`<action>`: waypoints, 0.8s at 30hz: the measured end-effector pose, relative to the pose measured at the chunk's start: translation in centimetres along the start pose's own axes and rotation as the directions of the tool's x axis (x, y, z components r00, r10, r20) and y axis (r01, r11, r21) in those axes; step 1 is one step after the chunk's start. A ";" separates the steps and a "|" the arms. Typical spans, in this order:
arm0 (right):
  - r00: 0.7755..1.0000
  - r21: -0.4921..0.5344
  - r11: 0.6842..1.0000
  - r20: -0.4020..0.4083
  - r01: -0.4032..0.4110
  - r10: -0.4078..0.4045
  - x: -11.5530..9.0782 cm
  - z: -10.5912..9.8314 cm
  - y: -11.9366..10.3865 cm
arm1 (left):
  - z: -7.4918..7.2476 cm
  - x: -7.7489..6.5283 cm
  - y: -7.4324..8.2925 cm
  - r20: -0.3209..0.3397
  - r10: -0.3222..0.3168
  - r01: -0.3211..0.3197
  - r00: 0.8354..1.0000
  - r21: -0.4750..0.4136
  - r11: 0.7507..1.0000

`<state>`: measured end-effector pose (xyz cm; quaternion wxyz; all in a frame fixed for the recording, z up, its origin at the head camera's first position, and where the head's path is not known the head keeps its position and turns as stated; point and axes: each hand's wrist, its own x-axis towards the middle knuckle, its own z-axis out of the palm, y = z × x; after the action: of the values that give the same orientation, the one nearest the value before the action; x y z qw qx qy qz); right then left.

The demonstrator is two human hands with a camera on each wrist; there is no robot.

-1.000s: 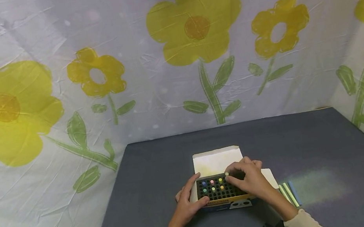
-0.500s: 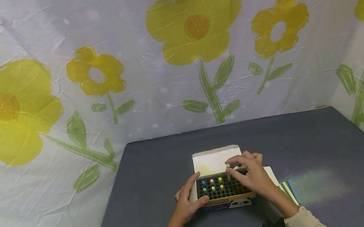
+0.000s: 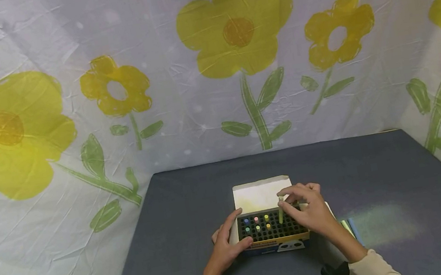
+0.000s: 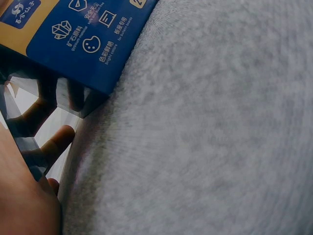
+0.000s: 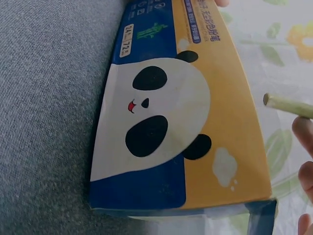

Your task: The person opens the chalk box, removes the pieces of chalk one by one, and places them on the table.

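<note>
A chalk box [image 3: 276,246], blue and yellow with a panda face, stands with its white lid [image 3: 261,197] folded back. Its black holed insert [image 3: 278,231] carries several coloured chalk ends in two rows at the left. My left hand [image 3: 228,246] holds the box's left end, thumb at the front corner and a fingertip at the back corner. Between the right hand's [image 3: 313,211] thumb and fingers is a pale yellow-green chalk stick [image 3: 281,217], pinched upright over the holes. The right wrist view shows its lower end clear above the box edge.
Green and blue chalk sticks [image 3: 352,228] lie on the dark grey tabletop [image 3: 195,199] right of the box, partly behind the right forearm. A smudge of chalk dust [image 3: 386,224] marks the cloth there. A flower-printed curtain [image 3: 178,91] hangs behind the table.
The right hand has risen and shifted slightly right, drawing the chalk stick up out of the insert so that its length shows. The left hand and box stay put.
</note>
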<state>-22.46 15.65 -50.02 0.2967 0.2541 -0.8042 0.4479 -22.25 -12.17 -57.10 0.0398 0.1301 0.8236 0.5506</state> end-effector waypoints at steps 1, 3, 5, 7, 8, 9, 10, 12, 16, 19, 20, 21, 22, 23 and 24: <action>1.000 0.008 1.000 0.003 -0.001 0.001 0.0 -0.1 0.0 | 0.0 0.0 0.0 -0.001 0.001 -0.002 1.000 -0.001 1.000; 1.000 0.025 1.000 0.008 -0.007 0.007 0.0 -0.4 -0.1 | 0.0 0.0 -0.1 -0.003 0.000 0.000 1.000 0.000 1.000; 1.000 0.038 0.999 0.012 -0.017 0.017 0.0 -0.7 -0.1 | 0.0 -0.1 -0.1 -0.005 -0.004 0.004 1.000 0.000 1.000; 0.999 0.059 0.998 0.016 -0.029 0.028 0.0 -1.0 -0.1 | 0.0 -0.1 0.0 -0.006 -0.006 0.006 1.000 -0.001 1.000; 0.999 0.068 0.997 0.017 -0.031 0.030 0.0 -1.1 -0.1 | 0.0 -0.1 0.0 -0.005 -0.006 0.006 1.000 -0.002 1.000; 0.999 0.074 0.997 0.017 -0.031 0.030 0.0 -1.3 -0.1 | 0.0 -0.1 0.1 -0.003 -0.005 0.005 1.000 -0.004 1.000; 0.999 0.080 0.996 0.017 -0.032 0.031 -0.1 -1.4 0.0 | 0.0 0.0 0.1 -0.003 -0.003 0.003 1.000 -0.003 1.000; 1.000 0.094 0.995 0.014 -0.028 0.027 -0.2 -1.6 0.2 | 0.0 0.0 0.1 -0.002 0.003 -0.003 1.000 -0.003 1.000; 0.999 0.093 0.995 0.008 -0.034 0.034 -0.6 -2.3 0.7 | 0.0 0.0 0.1 0.001 0.006 -0.006 1.000 -0.010 1.000; 0.999 0.095 0.994 0.008 -0.048 0.047 -0.9 -3.1 1.1 | 0.0 -0.1 0.2 0.003 -0.004 0.004 1.000 -0.011 1.000; 0.999 0.101 0.994 0.010 -0.049 0.049 -1.0 -3.4 1.2 | 0.0 -0.1 0.2 0.004 -0.008 0.008 1.000 -0.011 1.000; 0.999 0.107 0.993 0.012 -0.051 0.050 -1.1 -3.6 1.4 | 0.0 -0.1 0.2 0.006 -0.005 0.006 1.000 -0.011 1.000; 0.999 0.110 0.993 0.014 -0.053 0.051 -1.2 -3.9 1.5 | -0.1 0.0 0.1 0.007 -0.007 0.007 1.000 -0.012 1.000; 0.999 0.113 0.992 0.017 -0.052 0.050 -1.3 -4.2 1.7 | -0.1 0.0 0.1 0.010 -0.007 0.007 1.000 -0.012 1.000; 0.999 0.112 0.992 0.020 -0.050 0.048 -1.5 -4.5 1.9 | -0.1 0.0 0.1 0.010 -0.008 0.008 1.000 -0.014 1.000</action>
<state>-21.57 20.70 -50.24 0.2638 0.2547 -0.7862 0.4974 -22.24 -12.22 -56.93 0.0471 0.1294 0.8201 0.5554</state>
